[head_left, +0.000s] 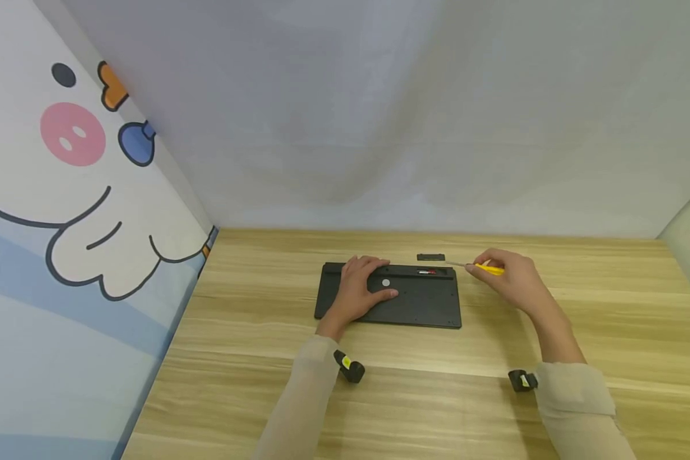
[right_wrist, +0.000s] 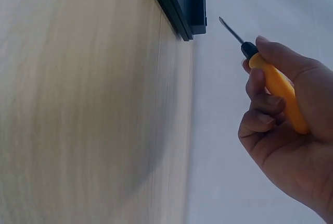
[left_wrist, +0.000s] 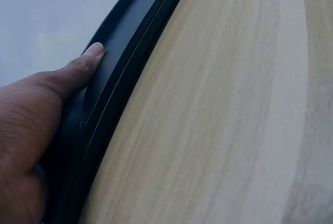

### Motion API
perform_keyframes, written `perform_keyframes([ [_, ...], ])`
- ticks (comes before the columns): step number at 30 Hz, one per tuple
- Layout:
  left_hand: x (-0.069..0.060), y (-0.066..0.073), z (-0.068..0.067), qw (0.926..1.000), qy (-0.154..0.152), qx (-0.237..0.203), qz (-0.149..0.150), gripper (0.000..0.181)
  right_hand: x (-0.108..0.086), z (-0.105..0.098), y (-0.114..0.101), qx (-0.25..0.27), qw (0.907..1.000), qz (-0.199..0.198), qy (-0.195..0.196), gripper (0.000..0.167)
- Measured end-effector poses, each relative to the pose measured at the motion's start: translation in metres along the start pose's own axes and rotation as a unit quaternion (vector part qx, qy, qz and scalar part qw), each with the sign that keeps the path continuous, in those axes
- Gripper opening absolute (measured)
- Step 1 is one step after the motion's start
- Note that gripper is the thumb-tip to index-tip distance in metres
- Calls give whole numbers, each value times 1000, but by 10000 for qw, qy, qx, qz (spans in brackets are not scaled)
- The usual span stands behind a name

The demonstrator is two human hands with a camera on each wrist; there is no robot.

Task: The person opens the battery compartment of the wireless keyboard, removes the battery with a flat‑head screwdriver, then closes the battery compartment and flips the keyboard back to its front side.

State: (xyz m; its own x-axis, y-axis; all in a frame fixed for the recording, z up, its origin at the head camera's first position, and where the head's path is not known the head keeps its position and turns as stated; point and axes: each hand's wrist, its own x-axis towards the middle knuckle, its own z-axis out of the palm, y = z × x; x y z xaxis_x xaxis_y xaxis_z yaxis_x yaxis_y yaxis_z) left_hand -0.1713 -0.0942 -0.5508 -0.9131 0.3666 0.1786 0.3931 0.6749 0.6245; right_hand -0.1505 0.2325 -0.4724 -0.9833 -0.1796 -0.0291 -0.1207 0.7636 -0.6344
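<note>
A black keyboard [head_left: 420, 306] lies face down on the table, its underside up, with a round pale sticker. Near its far right edge an uncovered battery compartment [head_left: 445, 273] holds a silver and red battery [head_left: 427, 272]. The small black battery cover [head_left: 430, 257] lies on the table just beyond. My left hand [head_left: 356, 287] rests on the left part of the keyboard, fingers extended towards its far edge; in the left wrist view the thumb [left_wrist: 86, 65] presses the underside. Right of the keyboard, my right hand [head_left: 508, 275] grips a yellow-handled screwdriver [right_wrist: 278, 91], its tip pointing left, above the table.
The wood-grain table [head_left: 408, 396] extends around the keyboard. A pale cloth wall [head_left: 414, 128] rises behind it, and a cartoon-printed panel [head_left: 80, 255] stands at the left. A small black camera [head_left: 351, 369] sits on each wrist.
</note>
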Motion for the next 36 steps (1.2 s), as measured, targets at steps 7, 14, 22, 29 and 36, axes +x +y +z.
perform_keyframes([
  [7, 2, -1, 1, 10000, 20, 21, -20, 66, 9, 4, -2, -209, 9992, -331, 5, 26],
  [14, 2, -1, 1, 10000, 37, 52, -35, 64, 15, 4, -8, -363, 9977, -560, -149, 21],
  [22, 4, -2, 2, 9999, 20, 73, -75, 66, 23, 1, -18, -639, 9945, -740, -383, 18],
  [29, 1, -1, 1, 10000, -6, 53, -69, 65, 28, -4, -41, -1090, 9875, -868, -740, 18],
  [36, 0, 1, 0, 10000, -69, 42, -57, 65, 30, -7, -55, -1352, 9830, -741, -998, 19],
])
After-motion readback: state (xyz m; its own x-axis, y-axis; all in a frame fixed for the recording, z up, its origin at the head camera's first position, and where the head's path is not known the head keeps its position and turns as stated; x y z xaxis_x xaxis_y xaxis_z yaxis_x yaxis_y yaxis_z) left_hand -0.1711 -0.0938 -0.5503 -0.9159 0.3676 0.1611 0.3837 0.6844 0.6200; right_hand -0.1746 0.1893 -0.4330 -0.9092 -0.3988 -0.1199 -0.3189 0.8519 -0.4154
